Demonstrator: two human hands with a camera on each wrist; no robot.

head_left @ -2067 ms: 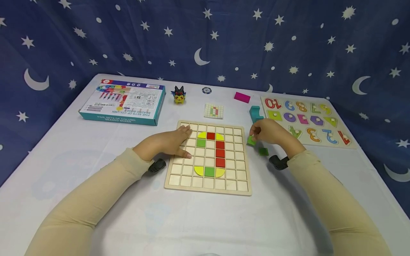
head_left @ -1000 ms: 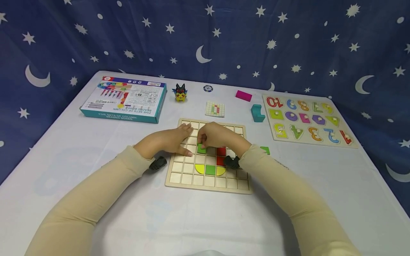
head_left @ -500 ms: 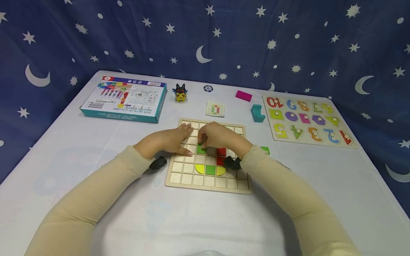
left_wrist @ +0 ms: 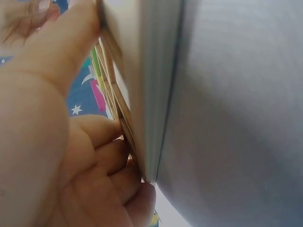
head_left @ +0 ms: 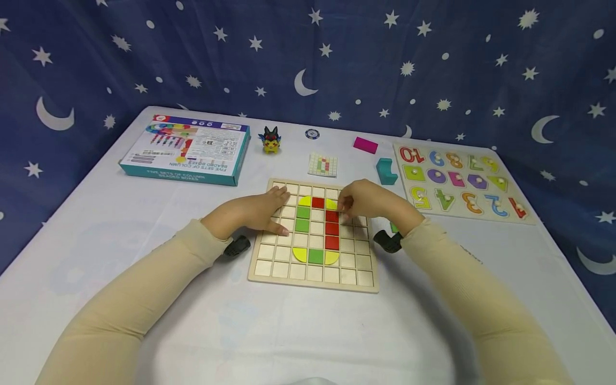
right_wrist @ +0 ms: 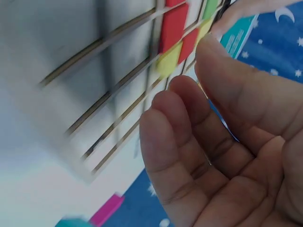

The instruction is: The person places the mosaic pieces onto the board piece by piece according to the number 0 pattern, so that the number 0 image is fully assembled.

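Note:
A wooden grid board [head_left: 346, 277] lies on the table with colored tiles in its squares. Red tiles [head_left: 332, 229] run down the right side of the pattern. Two green tiles [head_left: 302, 225] stand one below the other on the left, and another green tile [head_left: 315, 256] sits low between yellow rounded tiles [head_left: 299, 254]. My left hand [head_left: 255, 211] rests with spread fingers on the board's left edge. Over the upper right squares hovers my right hand [head_left: 366, 199]; the right wrist view shows its fingers [right_wrist: 158, 137] loosely bent around nothing.
A loose green tile [head_left: 394, 228] is partly hidden by my right wrist. Behind the board lie a small pattern card [head_left: 322, 164], a teal block [head_left: 386, 171] and a magenta block [head_left: 366, 145]. A number puzzle [head_left: 464, 184] lies right, a box [head_left: 185, 149] left, a toy figure [head_left: 270, 140] at the back.
My right hand picked up a green tile beside the board, set it above the lower left green one, let go and moved right. My left hand stayed on the board.

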